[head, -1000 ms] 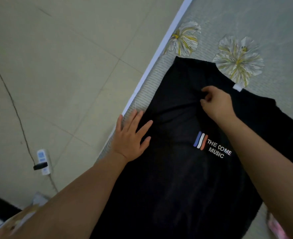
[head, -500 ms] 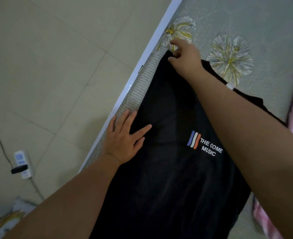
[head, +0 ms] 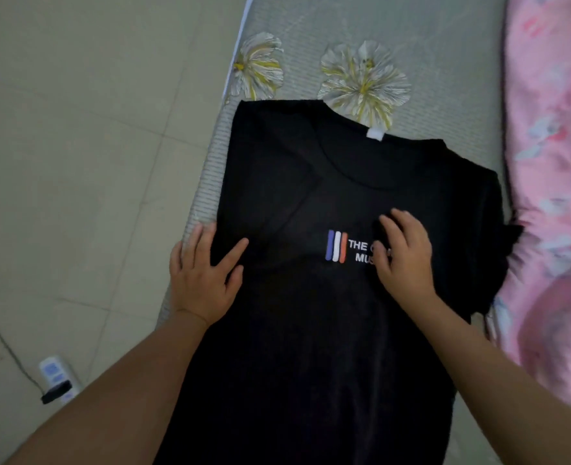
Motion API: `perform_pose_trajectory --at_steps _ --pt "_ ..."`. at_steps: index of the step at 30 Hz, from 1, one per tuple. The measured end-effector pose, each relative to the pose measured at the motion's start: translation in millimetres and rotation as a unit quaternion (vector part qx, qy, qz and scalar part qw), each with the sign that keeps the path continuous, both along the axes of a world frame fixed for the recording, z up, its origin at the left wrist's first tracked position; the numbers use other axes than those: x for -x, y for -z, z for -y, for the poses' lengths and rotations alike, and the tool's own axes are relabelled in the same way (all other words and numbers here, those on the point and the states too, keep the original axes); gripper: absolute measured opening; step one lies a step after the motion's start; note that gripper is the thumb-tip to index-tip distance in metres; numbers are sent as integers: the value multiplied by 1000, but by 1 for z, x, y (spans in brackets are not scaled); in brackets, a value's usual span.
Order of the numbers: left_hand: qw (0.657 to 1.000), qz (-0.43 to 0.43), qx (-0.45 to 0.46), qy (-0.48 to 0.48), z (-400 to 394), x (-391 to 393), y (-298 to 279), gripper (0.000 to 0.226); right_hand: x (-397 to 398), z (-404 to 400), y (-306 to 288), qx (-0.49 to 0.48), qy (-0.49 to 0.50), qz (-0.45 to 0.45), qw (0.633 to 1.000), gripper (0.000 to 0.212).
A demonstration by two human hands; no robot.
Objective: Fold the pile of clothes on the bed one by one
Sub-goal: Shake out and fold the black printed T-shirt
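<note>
— Lying flat on the bed (head: 445, 45), is the shirt (head: 294, 330) running lengthwise away from the person?

— It is: the collar is pointing off toward the two printed flowers (head: 364, 82), and the hem is trailing back between the forearms and out of view at the bottom. So the long axis is running from near to far, straight ahead of the person.

— And the hands?

— Both are lying spread and flat. The left hand (head: 205, 280) is pressing on the shirt's left edge, partly on the bed, right by the bed's rim. The right hand (head: 405, 260) is resting over the printed logo (head: 338, 251) at mid-chest, covering part of the lettering. Neither is pinching any cloth.

— Which side is looking likelier for the first fold?

— Judging from this, the left side is sitting directly under the left hand. The right sleeve (head: 489, 236) is lying well out to the right, touching the pink bedding (head: 552, 196), so the right hand would be needing to reach across for it.
</note>
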State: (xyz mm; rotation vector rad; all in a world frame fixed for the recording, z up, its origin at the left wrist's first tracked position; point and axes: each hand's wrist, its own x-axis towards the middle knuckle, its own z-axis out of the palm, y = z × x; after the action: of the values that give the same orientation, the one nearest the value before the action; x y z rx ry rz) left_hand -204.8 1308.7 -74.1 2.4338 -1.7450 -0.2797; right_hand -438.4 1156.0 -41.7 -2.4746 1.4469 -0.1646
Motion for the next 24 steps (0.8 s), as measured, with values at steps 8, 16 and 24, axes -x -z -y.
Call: perform_pose_trajectory --at_steps 8,16,24 --pt "999 -5 -34 -16 7 35 -26 54 123 -40 -23 -35 375 31 926 31" --pt "989 -55 -52 128 68 121 -14 56 142 0 -5 -139 529 54 835 39" --pt "989 -34 -76 120 64 132 9 61 127 19 -2 -335 603 255 677 49"
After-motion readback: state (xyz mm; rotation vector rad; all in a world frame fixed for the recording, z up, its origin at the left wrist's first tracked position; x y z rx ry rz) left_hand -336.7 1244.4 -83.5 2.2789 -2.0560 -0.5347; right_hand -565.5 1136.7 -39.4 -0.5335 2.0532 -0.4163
